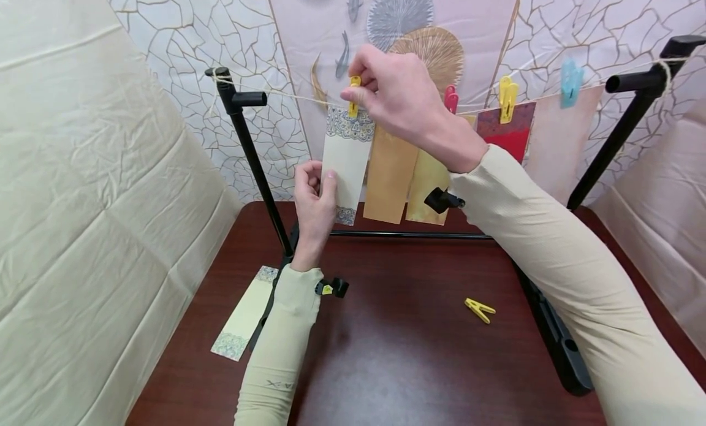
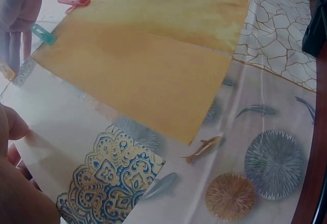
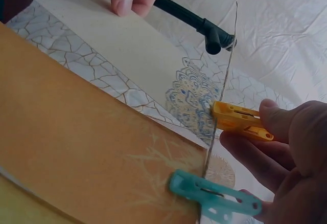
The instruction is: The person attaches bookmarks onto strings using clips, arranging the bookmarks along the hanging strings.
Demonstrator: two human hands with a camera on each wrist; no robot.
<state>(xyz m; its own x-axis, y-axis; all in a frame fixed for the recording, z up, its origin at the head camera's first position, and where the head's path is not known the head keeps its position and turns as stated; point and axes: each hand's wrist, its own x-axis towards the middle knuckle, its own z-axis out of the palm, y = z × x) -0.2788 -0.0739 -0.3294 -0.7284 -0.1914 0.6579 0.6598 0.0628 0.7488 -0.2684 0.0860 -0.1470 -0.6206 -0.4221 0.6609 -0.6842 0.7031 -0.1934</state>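
Note:
A cream card (image 1: pixel 343 162) with blue-and-gold lace patterns at both ends hangs upright against a thin string (image 1: pixel 298 97). My left hand (image 1: pixel 315 199) pinches its left edge low down, thumb across the front. Up at the string, my right hand (image 1: pixel 408 95) holds a yellow clothespin (image 3: pixel 237 117) by its handle end, thumb on one handle and fingers at the other. The clothespin's jaws are over the string at the card's patterned top. Beside it, an orange-tan card (image 1: pixel 390 174) hangs from a teal clothespin (image 3: pixel 214 196), which my right hand hides in the head view.
Further right hang a yellowish card (image 1: pixel 427 190), a red card (image 1: pixel 510 141) and a pale pink card (image 1: pixel 562 132), with red, yellow and blue clothespins. Black posts (image 1: pixel 250 153) carry the string. A patterned card (image 1: pixel 242 315) and a yellow clothespin (image 1: pixel 480 310) lie on the table.

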